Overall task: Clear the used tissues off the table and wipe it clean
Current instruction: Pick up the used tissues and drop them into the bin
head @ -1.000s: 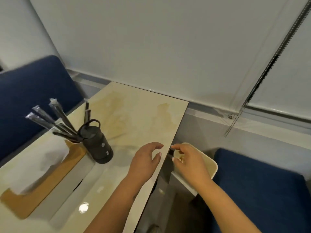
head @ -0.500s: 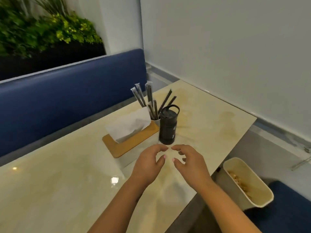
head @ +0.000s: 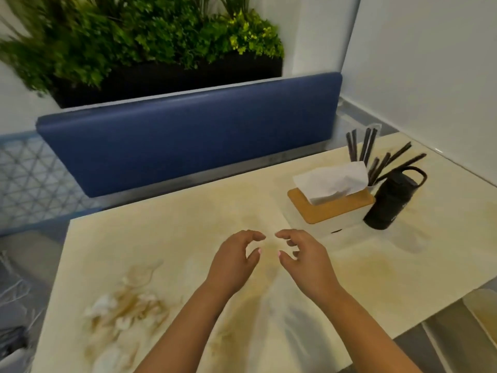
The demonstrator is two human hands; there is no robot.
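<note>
Crumpled used tissues (head: 107, 308) lie in a brown spill (head: 134, 300) at the near left of the cream table (head: 188, 224); this part is blurred. My left hand (head: 234, 261) and my right hand (head: 304, 258) hover side by side over the table's middle, fingers loosely curled, fingertips close together, holding nothing. A tissue box (head: 330, 208) with a wooden lid and a white tissue sticking up stands at the far right. The rim of a cream waste bin (head: 481, 316) shows at the right edge, below the table.
A black bottle (head: 390, 200) with a loop handle stands right of the tissue box, with wrapped black straws (head: 376, 154) in a cup behind it. A blue bench back (head: 188, 135) runs along the far side, a planter (head: 161, 49) above it. White wall on the right.
The view has swung left, from the bin beside the table to the tabletop. Both hands came from the bin over the table. The spill and tissues have come into view.
</note>
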